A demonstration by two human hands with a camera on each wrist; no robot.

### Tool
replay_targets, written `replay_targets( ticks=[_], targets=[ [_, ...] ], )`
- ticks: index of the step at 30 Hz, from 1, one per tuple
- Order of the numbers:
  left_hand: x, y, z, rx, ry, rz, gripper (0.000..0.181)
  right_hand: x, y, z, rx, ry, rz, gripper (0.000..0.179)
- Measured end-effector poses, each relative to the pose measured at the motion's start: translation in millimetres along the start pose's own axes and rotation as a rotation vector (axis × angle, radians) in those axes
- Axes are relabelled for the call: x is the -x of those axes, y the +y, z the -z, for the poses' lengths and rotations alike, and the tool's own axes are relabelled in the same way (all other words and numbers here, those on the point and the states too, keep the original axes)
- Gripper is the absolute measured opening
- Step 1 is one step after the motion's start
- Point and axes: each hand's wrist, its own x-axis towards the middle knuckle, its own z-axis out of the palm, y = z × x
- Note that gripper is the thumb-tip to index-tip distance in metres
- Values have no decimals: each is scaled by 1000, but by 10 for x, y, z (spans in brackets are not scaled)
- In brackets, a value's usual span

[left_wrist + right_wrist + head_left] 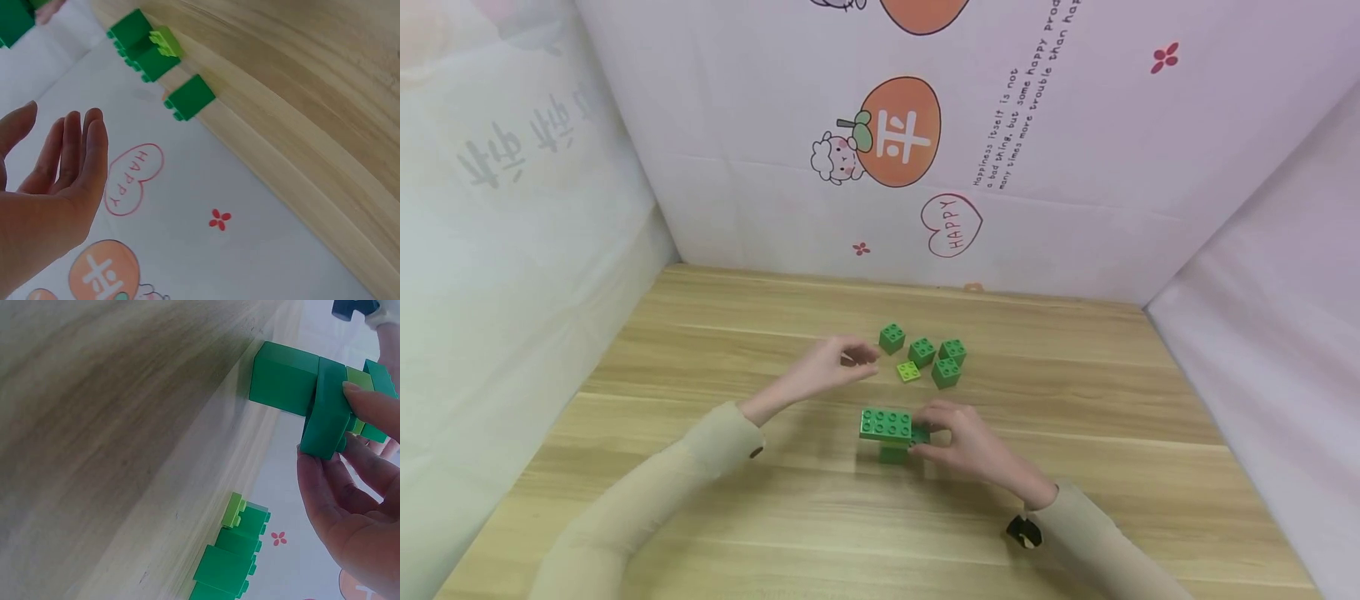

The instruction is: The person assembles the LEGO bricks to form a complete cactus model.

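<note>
A stack of green toy building bricks [886, 423] stands on the table in the middle of the head view. From the right wrist, its layers show as a block-shaped base brick [282, 378], a longer overhanging green brick [328, 419], a thin lime layer [359, 377] and a green top brick. My right hand [958, 437] pinches the overhanging brick between thumb and fingers. Away to the upper left of the stack, my left hand [838, 365] is held with relaxed fingers and nothing in it, beside the loose bricks.
Behind the stack lie several loose green bricks [947, 372] and a flat lime plate [908, 371]. The wooden table [700, 350] ends at a printed white cloth wall [760, 200], and more cloth hangs at both sides.
</note>
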Motion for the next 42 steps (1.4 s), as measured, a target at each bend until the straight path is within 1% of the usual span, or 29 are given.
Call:
replay_targets(
  ticks=[7, 13, 17, 20, 24, 27, 31, 35, 42],
  targets=[
    [-311, -178, 43, -23, 57, 60, 35, 5, 3, 0, -2, -3, -12, 28],
    [-515, -332, 28, -70, 69, 127, 37, 7, 7, -7, -1, 2, -11, 29],
    [-622, -445, -20, -101, 64, 167, 39, 8, 17, -16, -4, 6, -9, 29],
    [-683, -502, -56, -112, 59, 200, 41, 8, 22, -22, -9, 5, -2, 28],
    [-739, -524, -83, -117, 53, 248, 43, 8, 23, -24, -13, 2, 3, 28],
    [-772, -535, -102, -113, 53, 271, 46, 10, 24, -23, -15, 4, -1, 27],
    [-820, -543, -146, -101, 49, 276, 48, 20, 29, -5, -6, 8, -5, 27],
    [-865, -560, -196, -105, 46, 262, 47, 22, 26, 4, 8, 2, 4, 27],
    [-954, -580, -263, -147, 40, 228, 42, 22, 16, 9, 16, -3, 7, 29]
  ],
)
